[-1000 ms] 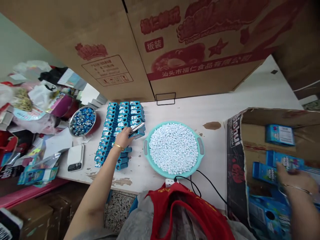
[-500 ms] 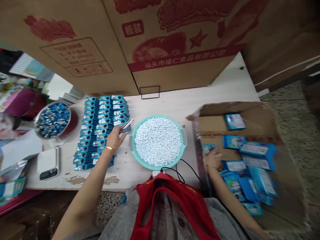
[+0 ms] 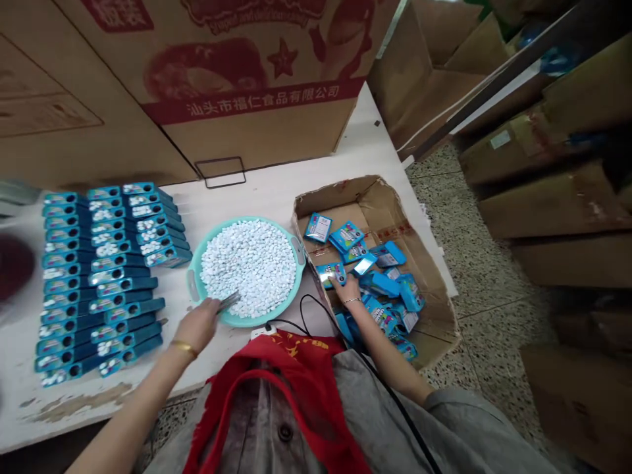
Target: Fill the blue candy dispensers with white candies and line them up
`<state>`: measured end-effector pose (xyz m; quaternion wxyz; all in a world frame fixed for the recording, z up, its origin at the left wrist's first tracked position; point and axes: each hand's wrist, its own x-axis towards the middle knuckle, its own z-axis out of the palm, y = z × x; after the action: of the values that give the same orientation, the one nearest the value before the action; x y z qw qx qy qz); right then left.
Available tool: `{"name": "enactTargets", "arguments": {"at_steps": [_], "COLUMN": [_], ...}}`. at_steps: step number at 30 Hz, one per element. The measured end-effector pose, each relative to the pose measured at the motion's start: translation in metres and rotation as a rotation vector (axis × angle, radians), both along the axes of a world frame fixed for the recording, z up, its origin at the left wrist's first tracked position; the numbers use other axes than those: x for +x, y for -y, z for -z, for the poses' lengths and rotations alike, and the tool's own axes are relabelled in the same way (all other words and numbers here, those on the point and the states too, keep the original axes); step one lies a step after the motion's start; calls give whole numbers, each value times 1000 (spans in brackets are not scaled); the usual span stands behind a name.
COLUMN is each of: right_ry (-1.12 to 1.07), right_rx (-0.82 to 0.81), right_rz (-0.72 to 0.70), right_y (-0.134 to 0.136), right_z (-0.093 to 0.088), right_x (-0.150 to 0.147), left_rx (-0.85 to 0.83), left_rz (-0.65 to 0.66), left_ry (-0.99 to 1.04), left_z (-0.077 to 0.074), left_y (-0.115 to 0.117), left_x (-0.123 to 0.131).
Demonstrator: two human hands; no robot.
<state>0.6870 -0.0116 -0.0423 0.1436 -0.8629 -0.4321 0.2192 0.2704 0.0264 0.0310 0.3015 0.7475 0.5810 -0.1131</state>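
My left hand (image 3: 198, 324) is closed round a slim, shiny metal tool (image 3: 228, 301); its exact kind is unclear. The tool's end reaches over the near-left rim of a turquoise basin (image 3: 196, 253), which is full of small pale-blue candies (image 3: 251, 263). Inside an open cardboard carton (image 3: 434, 329), my right hand (image 3: 348, 289) has its fingers closed on the near edge of a small blue box (image 3: 330, 272). Several more blue boxes (image 3: 382, 283) lie loosely heaped around it. Left of the basin, blue boxes (image 3: 126, 286) stand in packed rows, many with white candies showing at their tops.
Large printed cartons (image 3: 257, 131) form a wall behind the basin. A thin black wire frame (image 3: 220, 172) leans there. Black cables (image 3: 301, 309) run from a white power strip (image 3: 263, 330) by the table's near edge. More cardboard boxes (image 3: 557, 204) stand on the floor at right.
The view has swung to the right. My left hand has carried the metal tool from the box rows to the basin's near rim. My right hand stays in the carton among the blue boxes.
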Motion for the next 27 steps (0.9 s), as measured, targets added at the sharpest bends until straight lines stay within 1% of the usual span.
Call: {"name": "enactTargets", "arguments": {"at_steps": [2,4,7,10,13,15,17,20,22,24,27], "right_ry": [-36,-81,-140,-126,-52,-104,-228,-377,-409,-384,-270], "right_rx": [22,64,251,440,538,588,608,562,510,466,448], "right_rz": [-14,-50,-96,-72,-43,-56,-121,-298,-396,-468,-586], "right_y": [3,4,5,3,-3,-9,-18,-29,-36,-41,-48], "right_z": [-2,-6,-21,-46,-77,-99,-119,-141,-146,-144,-128], "right_x": [-5,-11,-15,-14,-14,-21,-36,-66,-84,-96,-104], "left_rx": [-27,-20,41,95,96,94,94,93,96,102,130], "left_rz": [-33,-74,-169,-225,-243,-267,-286,-290,-274,-238,-171], "left_ry": [-40,-18,129,257,300,323,337,357,414,498,584], "left_z": [8,20,38,50,55,57,58,55,47,34,6], "left_y": [5,4,-1,-4,-5,-7,-11,-16,-17,-18,-21], "left_x": [27,50,68,73,76,80,85,82,71,55,28]}}
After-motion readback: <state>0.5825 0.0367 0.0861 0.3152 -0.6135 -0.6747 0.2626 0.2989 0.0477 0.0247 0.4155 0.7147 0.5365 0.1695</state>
